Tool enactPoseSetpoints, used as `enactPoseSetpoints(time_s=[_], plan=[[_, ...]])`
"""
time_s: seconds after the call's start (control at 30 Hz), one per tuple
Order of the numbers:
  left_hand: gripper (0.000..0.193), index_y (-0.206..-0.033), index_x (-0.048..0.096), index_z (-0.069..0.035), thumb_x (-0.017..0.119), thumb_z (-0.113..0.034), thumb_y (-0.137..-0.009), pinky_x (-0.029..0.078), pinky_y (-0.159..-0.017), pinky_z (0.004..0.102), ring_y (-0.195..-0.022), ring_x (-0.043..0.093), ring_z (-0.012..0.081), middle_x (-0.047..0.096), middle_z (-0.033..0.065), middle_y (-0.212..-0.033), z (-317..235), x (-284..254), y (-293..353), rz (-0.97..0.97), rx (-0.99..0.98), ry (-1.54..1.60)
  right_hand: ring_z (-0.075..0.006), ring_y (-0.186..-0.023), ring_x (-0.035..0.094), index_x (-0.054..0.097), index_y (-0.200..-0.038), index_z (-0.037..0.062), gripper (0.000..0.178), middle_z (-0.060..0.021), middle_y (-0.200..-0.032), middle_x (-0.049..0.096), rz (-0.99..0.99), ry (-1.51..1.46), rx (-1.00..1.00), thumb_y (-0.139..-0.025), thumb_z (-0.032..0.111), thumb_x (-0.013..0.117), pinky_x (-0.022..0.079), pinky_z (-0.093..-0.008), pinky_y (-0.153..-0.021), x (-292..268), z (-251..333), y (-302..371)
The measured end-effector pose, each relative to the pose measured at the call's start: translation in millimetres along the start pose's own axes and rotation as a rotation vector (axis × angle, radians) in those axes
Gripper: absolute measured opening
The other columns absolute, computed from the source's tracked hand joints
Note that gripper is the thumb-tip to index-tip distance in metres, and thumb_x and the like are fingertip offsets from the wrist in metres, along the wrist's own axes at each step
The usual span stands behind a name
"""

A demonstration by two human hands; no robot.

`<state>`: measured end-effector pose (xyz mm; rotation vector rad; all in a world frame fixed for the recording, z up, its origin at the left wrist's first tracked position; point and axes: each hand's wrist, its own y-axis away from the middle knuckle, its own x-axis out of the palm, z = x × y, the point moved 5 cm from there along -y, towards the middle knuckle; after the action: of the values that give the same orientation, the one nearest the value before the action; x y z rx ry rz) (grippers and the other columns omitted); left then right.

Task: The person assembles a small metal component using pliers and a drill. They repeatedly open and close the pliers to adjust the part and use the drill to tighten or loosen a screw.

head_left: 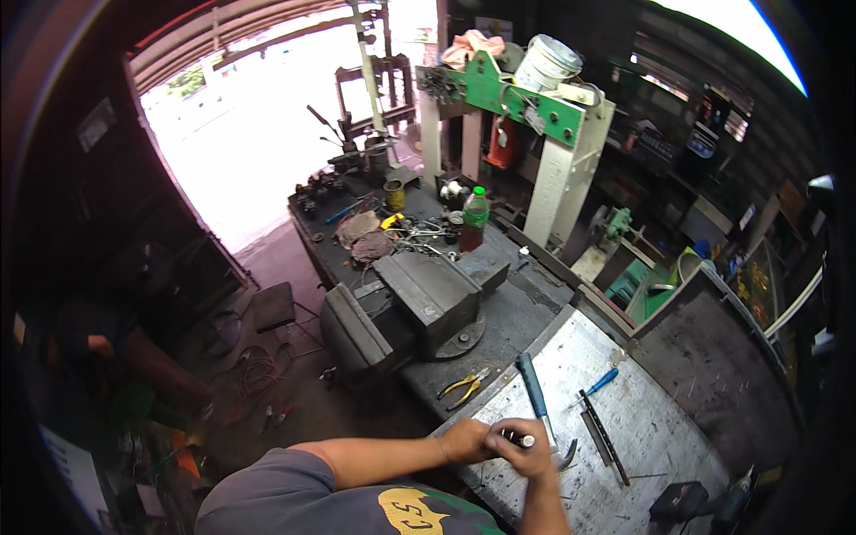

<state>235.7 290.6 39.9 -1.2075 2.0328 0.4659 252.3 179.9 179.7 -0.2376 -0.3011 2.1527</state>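
My two hands meet over the near edge of the metal-topped bench (571,357). My right hand (532,459) is curled around a small dark object with a pale round end (527,440); its kind is hard to make out. Fingers closed, my left hand (465,441) presses against the right one, and what it grips is hidden. Just beyond lies a claw hammer (532,385) with a blue-grey handle, its head close to my right hand. Yellow-handled pliers (463,387) rest to the left. Farther right are a blue screwdriver (604,382) and thin dark metal strips (606,439).
A large bench vise (428,299) stands ahead, with rags (361,230), loose tools and a green-capped bottle (475,214) behind it. A cordless drill (733,499) lies at the lower right. A green-and-white press frame (553,178) rises beyond. Cables (259,370) and a stool (274,308) occupy the left floor.
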Motion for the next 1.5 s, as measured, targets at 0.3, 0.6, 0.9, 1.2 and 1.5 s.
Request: enactPoseSetpoints(time_s=[0.3,0.6,0.9,1.2,1.5], plan=[[0.070,-0.150,0.048,-0.003,0.076,-0.021,-0.089,0.049,-0.107,0.0398,-0.124,0.062,0.0296,0.062,0.0178,-0.134,-22,-17,-10,-0.047,0.106,0.427,-0.0245,-0.097,0.073,0.071,-0.117,-0.0024,0.052,-0.0163,-0.102,0.075,-0.349,0.211,0.006,-0.075,0.016,0.095,0.057,-0.0361,-0.092,-19,-51,56],[0.056,-0.135,0.056,-0.005,0.071,-0.004,-0.081,0.053,-0.103,0.0459,-0.119,0.064,0.0365,0.064,0.0196,-0.126,-54,25,14,-0.485,-0.016,0.439,-0.0217,-0.063,0.064,0.062,-0.090,0.0065,0.033,-0.0083,-0.072,0.064,0.401,0.117,-0.036,-0.071,0.011,0.088,0.055,-0.0346,-0.065,-26,-36,21],[0.045,-0.109,0.070,-0.007,0.086,-0.034,-0.078,0.057,-0.088,0.0468,-0.104,0.069,0.0386,0.070,0.0148,-0.104,-16,-21,-19,0.075,0.142,0.076,-0.0228,-0.096,0.068,0.065,-0.119,-0.0040,0.041,-0.0164,-0.105,0.069,-0.571,0.023,0.060,-0.084,0.009,0.081,0.054,-0.0339,-0.086,15,-21,75],[0.069,-0.143,0.052,-0.008,0.078,-0.030,-0.084,0.055,-0.102,0.0467,-0.126,0.063,0.0365,0.063,0.0193,-0.132,-35,2,-20,0.142,0.007,-0.058,-0.0218,-0.096,0.075,0.075,-0.104,-0.0042,0.027,-0.0143,-0.098,0.078,0.180,-0.339,0.068,-0.084,0.009,0.088,0.060,-0.0366,-0.088,-51,-61,49],[0.051,-0.110,0.071,-0.004,0.091,-0.031,-0.072,0.058,-0.083,0.0427,-0.089,0.071,0.0342,0.070,0.0188,-0.088,-38,-10,-41,0.127,0.126,0.190,-0.0093,-0.079,0.061,0.061,-0.097,0.0061,0.035,-0.0019,-0.087,0.063,-0.104,-0.139,-0.011,-0.075,0.008,0.088,0.052,-0.0269,-0.071,-45,-24,24]])
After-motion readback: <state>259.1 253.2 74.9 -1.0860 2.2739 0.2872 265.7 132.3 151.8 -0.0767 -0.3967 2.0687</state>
